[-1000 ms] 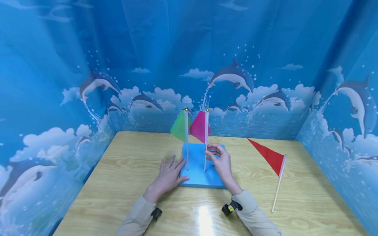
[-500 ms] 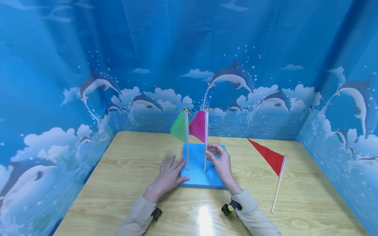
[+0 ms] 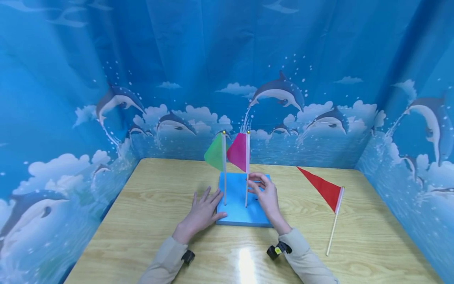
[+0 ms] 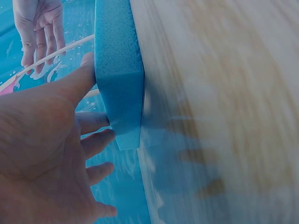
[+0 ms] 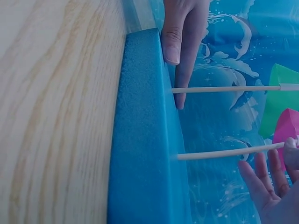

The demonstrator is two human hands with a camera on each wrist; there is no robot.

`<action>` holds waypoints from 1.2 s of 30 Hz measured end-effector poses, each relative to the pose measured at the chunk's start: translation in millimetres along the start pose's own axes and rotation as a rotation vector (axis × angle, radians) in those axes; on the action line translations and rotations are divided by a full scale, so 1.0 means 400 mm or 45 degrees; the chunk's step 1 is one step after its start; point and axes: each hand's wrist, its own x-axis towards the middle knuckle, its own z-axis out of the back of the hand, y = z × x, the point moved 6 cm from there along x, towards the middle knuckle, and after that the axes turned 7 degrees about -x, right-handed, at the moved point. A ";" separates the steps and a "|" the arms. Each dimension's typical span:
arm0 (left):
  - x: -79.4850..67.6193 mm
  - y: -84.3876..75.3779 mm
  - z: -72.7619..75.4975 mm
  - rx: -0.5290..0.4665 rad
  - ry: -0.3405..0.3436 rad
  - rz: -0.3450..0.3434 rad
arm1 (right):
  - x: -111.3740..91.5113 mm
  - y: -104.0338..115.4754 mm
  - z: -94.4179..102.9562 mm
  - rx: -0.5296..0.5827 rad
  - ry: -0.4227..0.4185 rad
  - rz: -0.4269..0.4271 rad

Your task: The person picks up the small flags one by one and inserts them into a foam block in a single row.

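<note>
A blue foam block (image 3: 234, 217) lies on the table with two flags standing upright from its top. The green flag (image 3: 215, 154) stands on the left, the pink flag (image 3: 239, 153) to its right. My left hand (image 3: 200, 213) rests with spread fingers on the block's left edge, its thumb along the near side. With thumb and fingertips, my right hand (image 3: 266, 195) pinches the pink flag's wooden stick (image 5: 219, 153) just below the cloth; the stick's lower end meets the block. In the right wrist view, its other fingers (image 5: 257, 179) are spread apart.
A red flag (image 3: 322, 189) lies on the wooden table (image 3: 152, 197) to the right, its stick pointing toward the near edge. Behind and at both sides hangs a blue dolphin-print curtain (image 3: 227, 59). A small dark mark shows on the block beside my right hand.
The pink flag's top has leaned very slightly left and my right fingertips have shifted a little on its stick. My left hand and the green flag have stayed put.
</note>
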 end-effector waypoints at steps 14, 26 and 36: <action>-0.003 -0.001 0.000 -0.055 -0.006 -0.038 | 0.009 0.003 0.159 0.027 -0.128 -0.028; 0.000 -0.003 0.001 -0.068 0.008 -0.011 | -0.015 0.021 0.380 0.063 -0.347 -0.020; -0.004 -0.006 0.005 -0.080 -0.005 -0.020 | 0.014 -0.340 0.637 0.056 -0.430 0.033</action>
